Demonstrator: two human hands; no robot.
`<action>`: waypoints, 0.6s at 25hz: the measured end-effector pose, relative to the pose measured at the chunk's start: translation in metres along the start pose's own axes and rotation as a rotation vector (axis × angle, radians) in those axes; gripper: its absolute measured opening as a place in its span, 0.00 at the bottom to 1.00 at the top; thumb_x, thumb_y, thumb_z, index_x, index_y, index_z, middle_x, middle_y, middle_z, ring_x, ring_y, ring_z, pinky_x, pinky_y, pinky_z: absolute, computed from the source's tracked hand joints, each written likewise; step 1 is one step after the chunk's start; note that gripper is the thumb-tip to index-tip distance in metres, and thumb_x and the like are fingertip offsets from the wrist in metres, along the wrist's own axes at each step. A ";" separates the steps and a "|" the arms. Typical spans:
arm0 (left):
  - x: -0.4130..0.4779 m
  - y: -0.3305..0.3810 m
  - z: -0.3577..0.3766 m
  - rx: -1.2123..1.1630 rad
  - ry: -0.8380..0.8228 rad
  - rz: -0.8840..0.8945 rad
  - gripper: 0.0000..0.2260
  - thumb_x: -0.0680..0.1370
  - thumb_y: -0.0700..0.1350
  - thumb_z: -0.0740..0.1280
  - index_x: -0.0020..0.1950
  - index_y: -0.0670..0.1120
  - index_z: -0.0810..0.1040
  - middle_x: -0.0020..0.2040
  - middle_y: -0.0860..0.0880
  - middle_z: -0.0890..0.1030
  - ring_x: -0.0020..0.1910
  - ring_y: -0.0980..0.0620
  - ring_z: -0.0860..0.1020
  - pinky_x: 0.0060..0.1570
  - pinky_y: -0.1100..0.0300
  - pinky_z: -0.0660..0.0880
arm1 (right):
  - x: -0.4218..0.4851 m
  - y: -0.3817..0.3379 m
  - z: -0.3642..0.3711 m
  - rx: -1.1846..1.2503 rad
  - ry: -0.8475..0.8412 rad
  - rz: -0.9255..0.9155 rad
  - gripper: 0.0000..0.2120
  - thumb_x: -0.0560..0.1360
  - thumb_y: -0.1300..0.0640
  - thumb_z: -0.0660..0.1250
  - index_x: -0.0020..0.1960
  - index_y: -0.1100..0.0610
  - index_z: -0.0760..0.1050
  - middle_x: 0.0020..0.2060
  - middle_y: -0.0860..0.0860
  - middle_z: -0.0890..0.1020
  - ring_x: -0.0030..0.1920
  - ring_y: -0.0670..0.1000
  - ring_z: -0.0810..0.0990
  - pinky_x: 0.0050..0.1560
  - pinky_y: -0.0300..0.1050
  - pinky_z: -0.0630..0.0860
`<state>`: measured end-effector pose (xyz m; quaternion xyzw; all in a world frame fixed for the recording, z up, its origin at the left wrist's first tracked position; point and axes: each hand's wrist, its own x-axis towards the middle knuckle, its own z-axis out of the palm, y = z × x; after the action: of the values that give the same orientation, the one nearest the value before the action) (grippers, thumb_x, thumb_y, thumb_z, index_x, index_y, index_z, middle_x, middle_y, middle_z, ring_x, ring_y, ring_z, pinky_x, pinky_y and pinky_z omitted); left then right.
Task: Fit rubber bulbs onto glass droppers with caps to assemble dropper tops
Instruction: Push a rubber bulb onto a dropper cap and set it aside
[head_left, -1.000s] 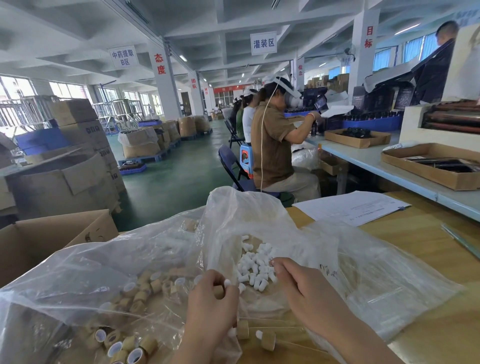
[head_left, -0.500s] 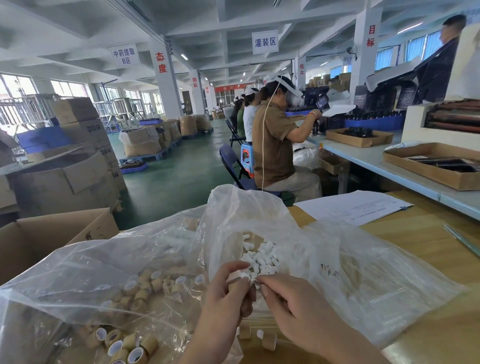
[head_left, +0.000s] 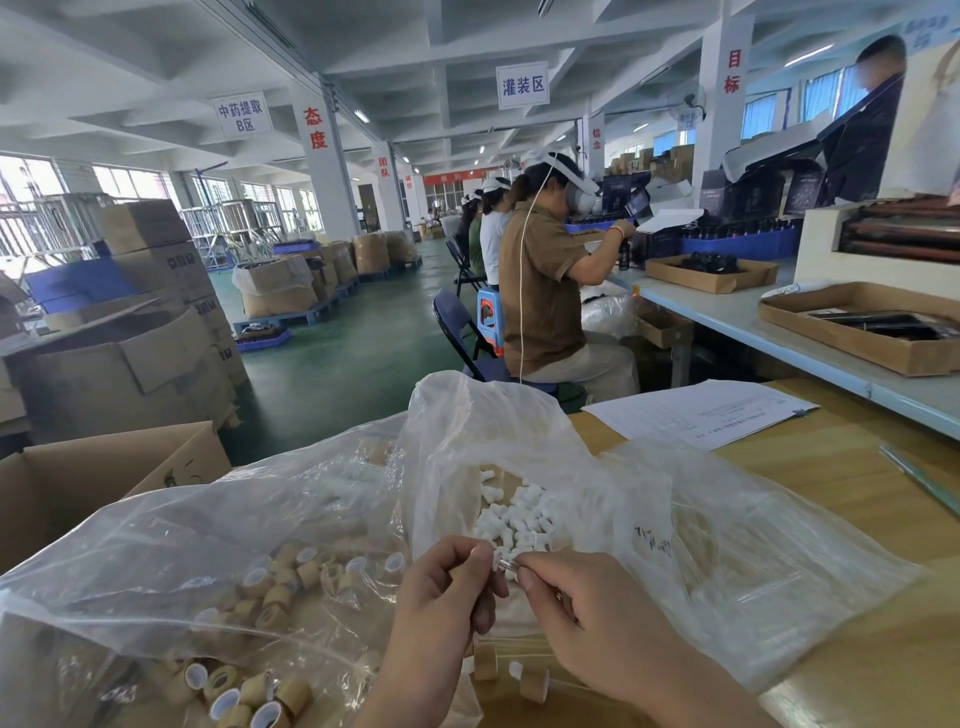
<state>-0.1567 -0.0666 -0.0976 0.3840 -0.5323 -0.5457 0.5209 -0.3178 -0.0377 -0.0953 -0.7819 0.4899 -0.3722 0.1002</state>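
Note:
My left hand (head_left: 441, 597) and my right hand (head_left: 587, 608) meet low in the middle of the view, over a wooden table (head_left: 831, 483). Between their fingertips they pinch a small white rubber bulb with a clear glass end (head_left: 503, 564). Just beyond lies a pile of white rubber bulbs (head_left: 511, 514) on a clear plastic bag (head_left: 727, 571). Under the hands lie assembled dropper tops with tan caps (head_left: 532, 680). A second clear bag (head_left: 182, 561) on the left holds several tan caps (head_left: 291, 577).
An open cardboard box (head_left: 104, 478) stands at the left edge of the table. A sheet of paper (head_left: 701, 410) lies at the back, a thin glass tube (head_left: 919, 478) at the right. Seated people work at a long table (head_left: 779, 332) ahead.
My right hand drew back from the bulb pile and met my left hand. Both hands now pinch the bulb piece together, a little higher than before.

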 end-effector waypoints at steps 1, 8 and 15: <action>0.000 -0.001 -0.001 0.005 -0.001 0.004 0.14 0.79 0.39 0.63 0.34 0.46 0.79 0.31 0.43 0.77 0.24 0.50 0.66 0.26 0.60 0.63 | 0.000 0.000 0.000 0.000 -0.002 0.007 0.15 0.80 0.49 0.55 0.37 0.53 0.67 0.28 0.48 0.69 0.30 0.48 0.68 0.31 0.39 0.61; -0.002 -0.001 -0.002 0.063 -0.006 0.048 0.08 0.75 0.43 0.67 0.37 0.47 0.80 0.32 0.43 0.79 0.25 0.52 0.68 0.28 0.61 0.66 | 0.000 0.001 0.000 0.005 -0.048 0.039 0.15 0.80 0.50 0.57 0.36 0.53 0.67 0.27 0.47 0.69 0.29 0.48 0.68 0.30 0.39 0.61; -0.005 0.000 -0.004 0.258 -0.015 0.135 0.09 0.77 0.41 0.66 0.39 0.51 0.80 0.32 0.47 0.81 0.27 0.51 0.71 0.29 0.61 0.69 | 0.000 0.000 -0.003 0.083 -0.129 0.101 0.16 0.80 0.52 0.58 0.34 0.51 0.68 0.25 0.47 0.69 0.27 0.47 0.66 0.29 0.40 0.59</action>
<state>-0.1523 -0.0620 -0.0986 0.4069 -0.6266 -0.4393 0.4989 -0.3194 -0.0370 -0.0930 -0.7739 0.5054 -0.3353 0.1824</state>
